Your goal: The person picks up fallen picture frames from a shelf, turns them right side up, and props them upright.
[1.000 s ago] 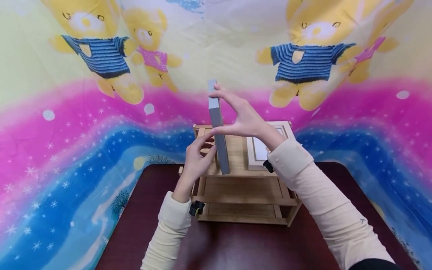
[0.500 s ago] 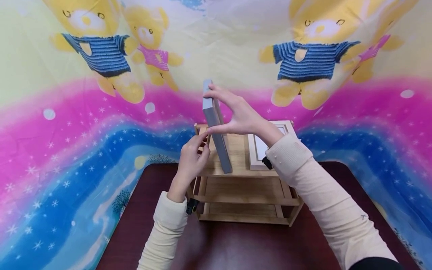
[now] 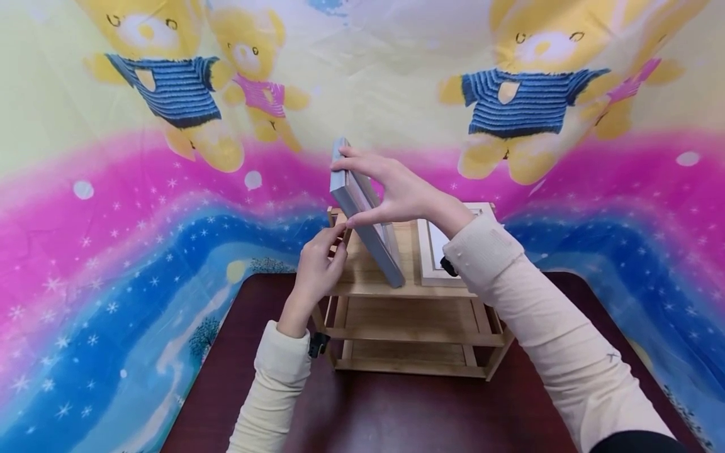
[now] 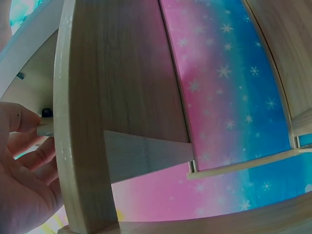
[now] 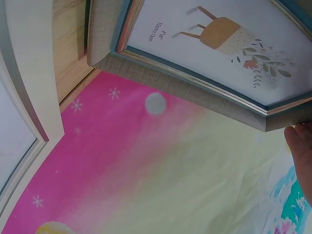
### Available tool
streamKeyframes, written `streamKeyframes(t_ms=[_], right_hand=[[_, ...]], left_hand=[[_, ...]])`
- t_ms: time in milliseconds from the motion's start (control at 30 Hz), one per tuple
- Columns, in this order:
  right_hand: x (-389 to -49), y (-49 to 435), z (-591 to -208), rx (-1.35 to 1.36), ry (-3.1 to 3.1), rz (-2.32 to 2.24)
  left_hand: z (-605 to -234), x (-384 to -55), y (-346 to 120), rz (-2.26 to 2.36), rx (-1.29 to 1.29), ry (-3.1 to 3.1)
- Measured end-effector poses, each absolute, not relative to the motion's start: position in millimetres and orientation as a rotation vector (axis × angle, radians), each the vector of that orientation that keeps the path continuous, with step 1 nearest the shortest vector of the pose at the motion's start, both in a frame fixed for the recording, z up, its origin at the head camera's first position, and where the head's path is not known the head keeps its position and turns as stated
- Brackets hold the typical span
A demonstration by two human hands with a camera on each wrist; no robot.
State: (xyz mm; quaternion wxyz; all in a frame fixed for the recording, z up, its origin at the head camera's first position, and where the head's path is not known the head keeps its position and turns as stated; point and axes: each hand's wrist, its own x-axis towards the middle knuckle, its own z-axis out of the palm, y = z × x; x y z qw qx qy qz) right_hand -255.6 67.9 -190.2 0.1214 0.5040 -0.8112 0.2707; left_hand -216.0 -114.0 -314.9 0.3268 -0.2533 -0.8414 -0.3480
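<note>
A grey picture frame [image 3: 381,249] leans left on the wooden rack [image 3: 416,340], its lower near corner at the top shelf. My right hand [image 3: 404,189] grips its upper part, fingers over the top edge and thumb on the near side. In the right wrist view, the frame [image 5: 185,90] shows a printed sheet with a chair and flowers. My left hand [image 3: 317,267] is behind the frame's left side. In the left wrist view, its thumb and fingers pinch a small wooden peg [image 4: 45,127] close to the frame's back, partly hidden by a rack post [image 4: 85,122].
A cream picture frame [image 3: 426,251] lies on the right of the rack's top. The tiered rack stands on a dark red table [image 3: 396,415]. A bear-printed cloth [image 3: 391,82] hangs behind and at both sides.
The grey frame has tilted further left at the top and turned, so more of its front shows. Both hands have shifted slightly left with it.
</note>
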Motion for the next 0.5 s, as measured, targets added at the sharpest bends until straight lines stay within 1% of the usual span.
streamKeyframes(t_ms=[233, 500], right_hand=[[-258.5, 72.1, -186.9, 1.55, -2.408, 0.769], [-261.4, 76.5, -184.2, 1.555, -2.419, 0.742]], left_hand=[[-318.1, -216.9, -112.8, -0.941, -0.666, -2.143], [-326.6, -216.6, -108.2, -0.607, -0.6, -2.028]])
